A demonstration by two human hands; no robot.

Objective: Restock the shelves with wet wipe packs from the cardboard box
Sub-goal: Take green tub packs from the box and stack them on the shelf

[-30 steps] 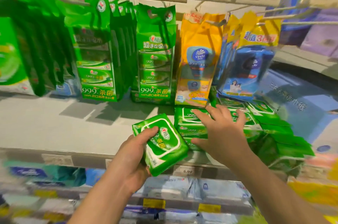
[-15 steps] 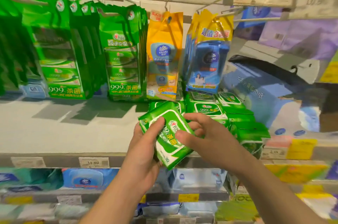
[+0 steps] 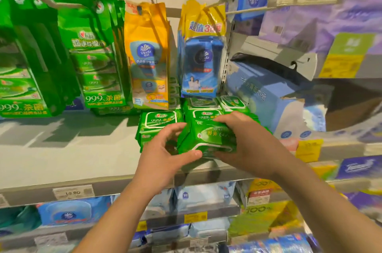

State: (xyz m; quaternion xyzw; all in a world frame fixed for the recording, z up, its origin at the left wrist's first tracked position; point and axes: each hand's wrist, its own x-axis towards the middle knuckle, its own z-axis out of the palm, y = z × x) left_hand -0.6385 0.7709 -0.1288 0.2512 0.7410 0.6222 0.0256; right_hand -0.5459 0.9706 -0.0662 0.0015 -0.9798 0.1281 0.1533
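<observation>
A green wet wipe pack [image 3: 208,138] is held between both hands just above the front of the white shelf [image 3: 68,151], its print turned upside down. My left hand [image 3: 163,155] grips its left end, thumb under the front edge. My right hand [image 3: 246,145] grips the right side, fingers over the top. Behind it lie stacked green wipe packs [image 3: 160,122] in rows. The cardboard box is out of view.
Green multi-packs [image 3: 97,62] hang at the left, yellow Vinda bags [image 3: 147,56] and a blue pack [image 3: 202,64] hang above the stack. A large blue tissue bundle [image 3: 266,95] lies at the right. Price tags line the shelf edges; lower shelves hold blue packs.
The pack has been turned round and carried right and back toward the stack. My right hand, earlier on the stacked packs, now holds the pack together with the left.
</observation>
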